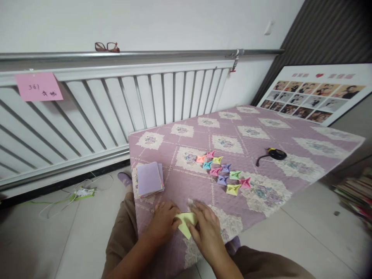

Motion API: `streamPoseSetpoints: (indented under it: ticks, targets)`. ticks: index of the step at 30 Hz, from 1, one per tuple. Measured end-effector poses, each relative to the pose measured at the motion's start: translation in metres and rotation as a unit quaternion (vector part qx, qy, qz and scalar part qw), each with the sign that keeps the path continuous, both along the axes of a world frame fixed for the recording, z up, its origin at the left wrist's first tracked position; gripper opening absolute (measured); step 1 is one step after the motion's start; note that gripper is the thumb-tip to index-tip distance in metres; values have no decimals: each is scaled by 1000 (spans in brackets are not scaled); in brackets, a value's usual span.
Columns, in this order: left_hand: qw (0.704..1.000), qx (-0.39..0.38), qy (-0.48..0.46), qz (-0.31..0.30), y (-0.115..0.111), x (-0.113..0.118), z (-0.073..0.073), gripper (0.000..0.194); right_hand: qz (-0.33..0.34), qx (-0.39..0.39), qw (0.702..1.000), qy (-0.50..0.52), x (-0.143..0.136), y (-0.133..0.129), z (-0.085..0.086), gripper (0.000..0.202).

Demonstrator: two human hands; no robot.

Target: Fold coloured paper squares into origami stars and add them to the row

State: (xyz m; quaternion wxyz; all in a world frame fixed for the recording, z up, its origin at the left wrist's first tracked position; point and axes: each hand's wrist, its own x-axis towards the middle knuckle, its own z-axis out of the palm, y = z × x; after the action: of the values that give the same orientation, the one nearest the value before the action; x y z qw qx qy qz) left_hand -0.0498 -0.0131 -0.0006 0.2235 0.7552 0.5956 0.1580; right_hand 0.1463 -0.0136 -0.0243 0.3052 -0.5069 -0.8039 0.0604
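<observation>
A pale yellow piece of folded paper (184, 224) lies on the table near its front edge, its lower end coming to a point. My left hand (165, 221) grips its left side, thumb and fingers closed at the edge. On the other side, my right hand (205, 224) has its thumb on the paper, with the fingers running along the upper right edge. Beyond the hands stand several small folded paper pieces (223, 179) in pink, yellow, blue, purple, green and orange. To the left rests a stack of square paper sheets (148, 179), light purple on top.
A purple floral cloth covers the table (186, 182). Towards the right lies a black and yellow object with a strap (277, 154). A white radiator (162, 100) borders the far side; a photo board (315, 95) leans behind the right end. Cables and a power strip (84, 193) lie on the floor.
</observation>
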Motion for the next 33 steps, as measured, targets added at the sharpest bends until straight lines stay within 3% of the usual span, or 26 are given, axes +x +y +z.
streamPoseSetpoints:
  ticks: [2,5,11,24,33]
  targets:
    - [1000,9,-5,1,-1,0,-2,20,35,-38,998,-19,-2,12,6,42]
    - [1000,17,-10,1,-1,0,-3,18,68,-98,992,-42,-4,20,14,29]
    - [1000,20,-9,6,-2,0,-3,20,70,-148,986,-30,-4,23,18,20]
    - [999,29,-19,-6,-2,0,-2,21,70,-140,988,-3,-5,27,12,12]
    - [999,39,3,-22,-1,-1,-7,3,103,-106,989,10,5,37,10,17]
